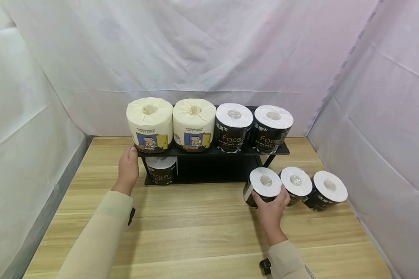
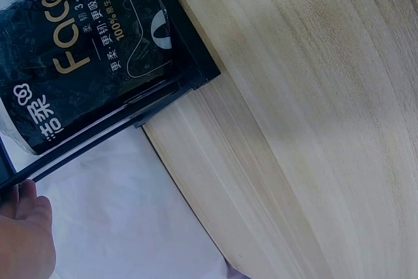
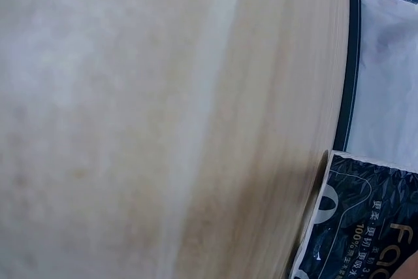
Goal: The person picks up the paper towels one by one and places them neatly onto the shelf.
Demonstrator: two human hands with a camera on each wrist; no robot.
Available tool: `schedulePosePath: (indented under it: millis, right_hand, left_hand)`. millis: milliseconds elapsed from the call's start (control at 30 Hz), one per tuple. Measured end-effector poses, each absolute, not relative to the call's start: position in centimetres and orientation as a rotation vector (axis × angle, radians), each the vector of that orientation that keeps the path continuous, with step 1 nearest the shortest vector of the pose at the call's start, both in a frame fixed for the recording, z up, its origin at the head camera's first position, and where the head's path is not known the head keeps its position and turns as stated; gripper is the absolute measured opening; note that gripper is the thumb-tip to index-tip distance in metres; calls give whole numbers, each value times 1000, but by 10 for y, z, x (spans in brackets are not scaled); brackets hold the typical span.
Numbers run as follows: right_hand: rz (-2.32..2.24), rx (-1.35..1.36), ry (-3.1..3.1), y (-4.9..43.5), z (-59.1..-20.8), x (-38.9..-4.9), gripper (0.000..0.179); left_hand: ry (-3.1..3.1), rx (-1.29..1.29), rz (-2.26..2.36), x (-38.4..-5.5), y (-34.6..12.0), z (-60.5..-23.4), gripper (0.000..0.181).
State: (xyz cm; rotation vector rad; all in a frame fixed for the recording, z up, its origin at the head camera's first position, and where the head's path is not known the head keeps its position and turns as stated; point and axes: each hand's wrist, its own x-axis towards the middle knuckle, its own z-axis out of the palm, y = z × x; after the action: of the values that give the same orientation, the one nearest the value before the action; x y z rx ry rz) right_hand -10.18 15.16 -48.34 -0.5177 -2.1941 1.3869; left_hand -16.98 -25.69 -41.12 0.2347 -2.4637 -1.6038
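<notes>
My right hand grips a black-wrapped toilet paper roll by its sides, low over the table in front of the shelf's right end. In the right wrist view the roll's printed wrapper fills the lower right corner. My left hand holds the left end of the black two-tier shelf, at its upper tier. Beneath that tier, a black "Face" roll stands at the left of the lower level; it shows large in the left wrist view, where the left hand's fingers touch the frame.
Two cream toilet paper rolls and two black ones line the upper tier. Two more black rolls stand on the wooden table right of the gripped one. White curtains surround the table's back and sides.
</notes>
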Motion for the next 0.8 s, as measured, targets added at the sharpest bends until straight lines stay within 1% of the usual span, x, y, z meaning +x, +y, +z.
schedulePosePath:
  millis: [400,800]
  right_hand:
    - [1452,-539,-2228,151,-478,-97,100]
    - [1470,-446,-2235,143,-467,-100,97]
  left_hand:
    - [-2451,229,-1612,-171,-256,-412,61]
    - [-2479,232,-1594,-169,-257,-411,62]
